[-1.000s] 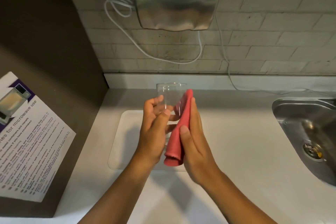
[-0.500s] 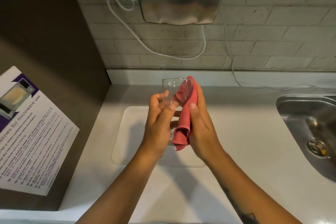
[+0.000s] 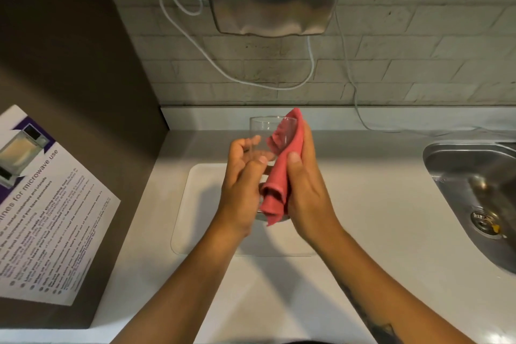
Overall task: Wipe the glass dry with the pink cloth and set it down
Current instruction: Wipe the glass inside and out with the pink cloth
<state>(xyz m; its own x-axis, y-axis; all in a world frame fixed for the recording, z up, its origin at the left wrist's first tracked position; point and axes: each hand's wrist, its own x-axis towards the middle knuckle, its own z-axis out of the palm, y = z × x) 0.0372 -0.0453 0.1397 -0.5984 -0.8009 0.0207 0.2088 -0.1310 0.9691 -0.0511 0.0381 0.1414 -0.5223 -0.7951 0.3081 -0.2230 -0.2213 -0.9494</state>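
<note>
Head view: we see the glass (image 3: 269, 134) held above the white countertop (image 3: 377, 218).
Left hand (image 3: 241, 184): grips the glass.
Right hand (image 3: 304, 187): presses the pink cloth (image 3: 280, 176) on its right wall.
Change: cloth now bunched higher, over the rim.
Meaning: we judge wiping unfinished.

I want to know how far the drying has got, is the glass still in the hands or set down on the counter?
Still in hand: the glass is held between the left hand and the right hand, pink cloth against it.

pink cloth (image 3: 282, 165) now bunched, top tucked over glass (image 3: 269, 131) rim
</note>
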